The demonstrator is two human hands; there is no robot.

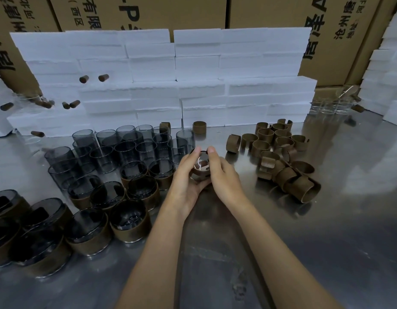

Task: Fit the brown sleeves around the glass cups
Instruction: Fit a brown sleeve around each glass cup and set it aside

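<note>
Standing at far left on the shiny steel table (326, 230) are smoky glass cups already wrapped in brown sleeves (88, 233), with bare grey glass cups (126, 150) behind them. At centre, the left hand (188, 175) and right hand (222, 172) together grip one glass cup with a brown sleeve (200, 168), held above the table. A heap of loose brown cardboard sleeves (282, 161) lies to the right.

A packing or warehouse area is being shown: printed cardboard cartons (340, 30) are being stacked behind a wall of white foam blocks (193, 70), and glass cups (126, 150) and brown sleeves (282, 157) are being kept in bulk on a steel table (326, 241).
</note>
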